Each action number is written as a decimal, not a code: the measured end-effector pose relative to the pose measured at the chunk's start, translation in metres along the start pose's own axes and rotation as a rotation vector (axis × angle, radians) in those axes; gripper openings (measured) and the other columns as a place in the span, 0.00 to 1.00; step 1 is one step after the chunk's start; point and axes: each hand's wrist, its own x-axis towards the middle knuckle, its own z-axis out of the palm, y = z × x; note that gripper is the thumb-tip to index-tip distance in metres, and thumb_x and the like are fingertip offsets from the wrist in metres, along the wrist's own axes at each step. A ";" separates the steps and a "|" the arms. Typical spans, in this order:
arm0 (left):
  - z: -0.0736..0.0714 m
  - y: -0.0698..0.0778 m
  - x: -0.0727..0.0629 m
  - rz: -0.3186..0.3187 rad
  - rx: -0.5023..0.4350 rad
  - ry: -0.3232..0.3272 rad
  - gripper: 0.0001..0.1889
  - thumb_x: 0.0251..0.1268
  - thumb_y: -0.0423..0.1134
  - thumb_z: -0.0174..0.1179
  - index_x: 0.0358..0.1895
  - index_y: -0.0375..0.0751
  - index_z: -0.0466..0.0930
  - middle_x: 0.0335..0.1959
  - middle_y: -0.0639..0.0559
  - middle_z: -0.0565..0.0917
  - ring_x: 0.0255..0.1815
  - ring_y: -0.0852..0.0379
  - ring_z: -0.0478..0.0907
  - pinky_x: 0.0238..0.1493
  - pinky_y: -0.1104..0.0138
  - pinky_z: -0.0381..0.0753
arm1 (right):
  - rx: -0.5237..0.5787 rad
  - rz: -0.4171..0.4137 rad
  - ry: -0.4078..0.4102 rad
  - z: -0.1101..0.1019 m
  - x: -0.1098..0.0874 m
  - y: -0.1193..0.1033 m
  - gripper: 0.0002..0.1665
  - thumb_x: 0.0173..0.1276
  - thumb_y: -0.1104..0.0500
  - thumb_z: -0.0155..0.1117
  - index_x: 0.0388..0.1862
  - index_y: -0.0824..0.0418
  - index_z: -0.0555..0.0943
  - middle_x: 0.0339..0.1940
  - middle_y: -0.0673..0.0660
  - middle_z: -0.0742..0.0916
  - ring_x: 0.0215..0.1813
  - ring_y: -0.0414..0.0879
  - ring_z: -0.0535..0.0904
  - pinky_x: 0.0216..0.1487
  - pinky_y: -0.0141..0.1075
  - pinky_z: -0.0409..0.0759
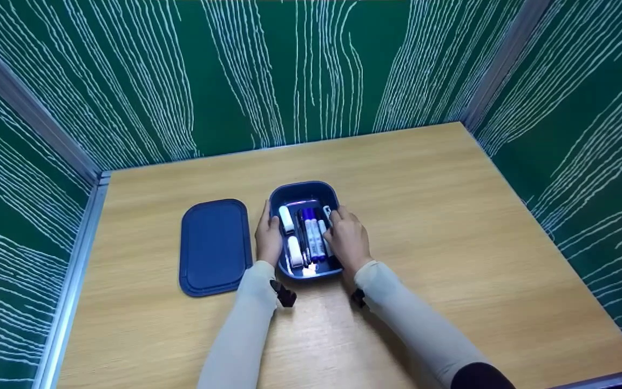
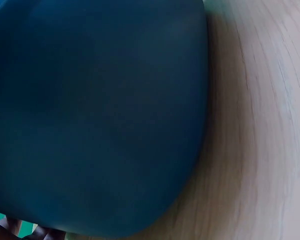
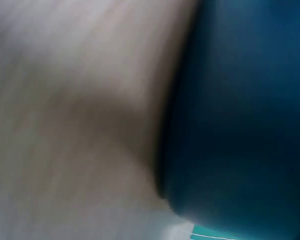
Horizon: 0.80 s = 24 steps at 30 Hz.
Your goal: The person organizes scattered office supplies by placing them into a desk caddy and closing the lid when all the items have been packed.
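Observation:
A dark blue box (image 1: pixel 305 189) without its lid stands on the table in the head view. Inside lie two white rounded blocks, one block (image 1: pixel 286 219) above the other (image 1: pixel 295 252), dark slim pens (image 1: pixel 302 232) and blue-capped white markers (image 1: pixel 312 237). My left hand (image 1: pixel 269 237) holds the box's left side, its thumb at the rim. Over the right rim reaches my right hand (image 1: pixel 350 237), its curled fingers at a slim white item (image 1: pixel 328 210) with a dark loop at its end; they partly hide it. Both wrist views show mostly the box's outer wall (image 2: pixel 100 110).
Left of the box a dark blue lid (image 1: pixel 215 246) lies flat on the wooden table (image 1: pixel 440 216). Green panels (image 1: pixel 332 70) with white wavy lines enclose the table at the back and sides, with metal posts (image 1: pixel 497 54) at the corners.

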 end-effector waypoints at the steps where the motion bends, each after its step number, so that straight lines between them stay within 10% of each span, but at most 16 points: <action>1: 0.000 0.001 0.000 0.003 -0.002 -0.003 0.28 0.82 0.38 0.38 0.79 0.63 0.47 0.80 0.55 0.51 0.80 0.51 0.47 0.78 0.55 0.52 | -0.023 -0.009 0.006 0.001 0.000 0.000 0.11 0.49 0.65 0.69 0.30 0.65 0.76 0.33 0.58 0.79 0.31 0.56 0.79 0.30 0.48 0.82; 15: 0.000 0.001 0.003 0.006 -0.005 0.011 0.28 0.82 0.38 0.38 0.80 0.60 0.48 0.80 0.55 0.51 0.80 0.50 0.47 0.78 0.56 0.51 | -0.312 -0.116 -0.011 0.006 0.005 -0.007 0.17 0.53 0.68 0.68 0.44 0.68 0.84 0.32 0.61 0.81 0.29 0.52 0.78 0.21 0.40 0.81; 24: 0.001 -0.002 0.001 -0.012 0.004 0.007 0.28 0.82 0.40 0.38 0.79 0.64 0.47 0.80 0.57 0.51 0.80 0.51 0.47 0.78 0.56 0.51 | -0.374 -0.107 -0.077 0.010 0.001 -0.009 0.08 0.56 0.66 0.66 0.36 0.65 0.84 0.29 0.61 0.83 0.33 0.53 0.79 0.24 0.41 0.80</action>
